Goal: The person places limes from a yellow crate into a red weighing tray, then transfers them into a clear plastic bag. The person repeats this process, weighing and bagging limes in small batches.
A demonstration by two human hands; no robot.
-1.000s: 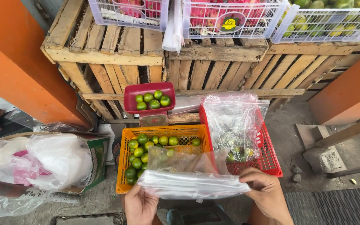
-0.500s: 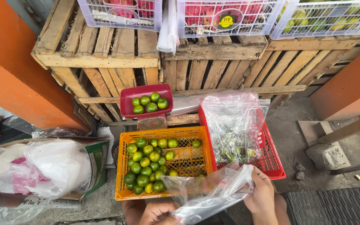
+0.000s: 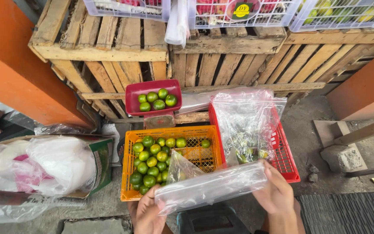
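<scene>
- Left hand (image 3: 149, 214): at the bottom edge, fingers closed on the left end of a clear bag (image 3: 211, 187). Grip confirmed by the plastic bunching at the hand.
- Right hand (image 3: 277, 193): lower right, fingers curled over the right end of the same bag, thumb side toward the plastic. Closed grip.
- The bag spans between the two hands, stretched flat and tilted slightly, right end higher. It sits in front of the orange crate (image 3: 128, 173) and overlaps that crate's near right corner. Whether anything is inside it cannot be told.
- Orange crate: on the ground just ahead of the left hand, holding limes (image 3: 150, 162) massed in its left half; right half mostly bare mesh.
- Red crate (image 3: 288, 156): touching the orange crate's right side, just ahead of the right hand. A large plastic bag (image 3: 247, 121) stands open in it with a few limes at the bottom.
- Red tray (image 3: 131, 97): behind the orange crate, on a small scale, carrying several limes.
- Wooden crates (image 3: 109, 52): stacked behind, with white baskets (image 3: 221, 17) of fruit on top.
- Left side: a white sack (image 3: 57, 162) in a box, near the orange crate but apart from it.
</scene>
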